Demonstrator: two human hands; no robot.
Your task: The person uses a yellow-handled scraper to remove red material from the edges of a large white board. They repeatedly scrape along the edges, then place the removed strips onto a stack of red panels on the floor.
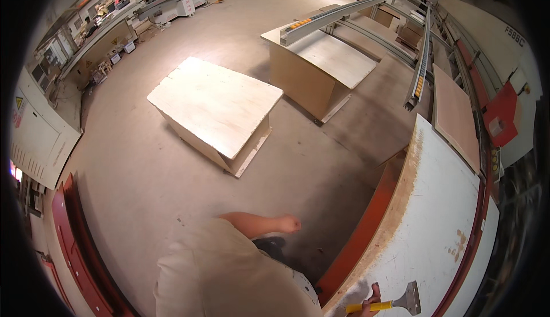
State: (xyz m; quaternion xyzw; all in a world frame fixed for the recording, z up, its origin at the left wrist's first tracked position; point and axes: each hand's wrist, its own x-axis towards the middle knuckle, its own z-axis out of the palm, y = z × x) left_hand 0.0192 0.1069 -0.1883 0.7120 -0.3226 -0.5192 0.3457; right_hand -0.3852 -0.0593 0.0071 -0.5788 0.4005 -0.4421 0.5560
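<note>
My right hand (373, 295) is closed round the yellow handle of a scraper (409, 298), low in the head view. The scraper's wide metal blade points away to the right, over a white worktop (427, 214) with scuffs and brown stains. From the head view I cannot tell whether the blade touches that surface. My left hand (290, 223) hangs over the floor in front of my body, curled into a fist with nothing showing in it. A beige sleeve covers the upper part of that arm.
Two board-topped stacks stand ahead, a nearer one (215, 102) and one (326, 59) beside a roller rail (344, 14). A red beam (366, 219) runs under the worktop edge. Brown board (455, 116) lies beyond it. Machines line the left, near a dark red rail (86, 254).
</note>
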